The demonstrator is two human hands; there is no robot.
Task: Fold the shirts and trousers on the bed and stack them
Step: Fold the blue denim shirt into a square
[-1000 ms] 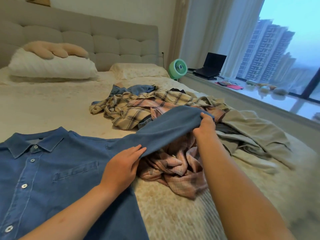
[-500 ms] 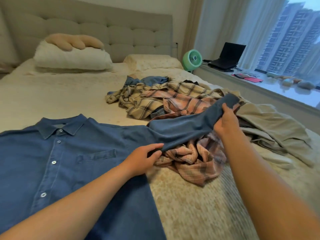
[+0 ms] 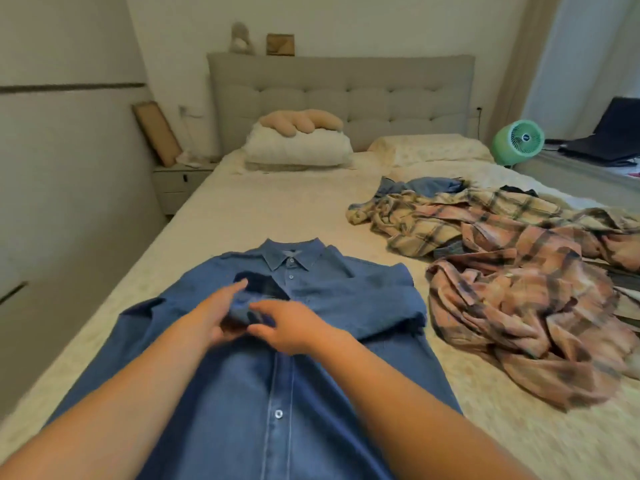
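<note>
1. The cream quilted bed (image 3: pixel 263 216) carries everything; the blue denim button-front shirt (image 3: pixel 332 358) lies face up near its foot edge, collar toward the headboard.
2. A crumpled heap of pink and beige plaid shirts (image 3: pixel 512 271) waits by the bed's right edge, unfolded, so the task seems barely begun.
3. The shirt's right sleeve lies folded across its chest.
4. Both hands meet mid-chest: the left hand (image 3: pixel 221 317), fingers spread, rests on the cloth; the right hand (image 3: pixel 287 327) pinches the sleeve's cuff.
5. Next, probably: flatten that sleeve, then fold the left one in.
</note>
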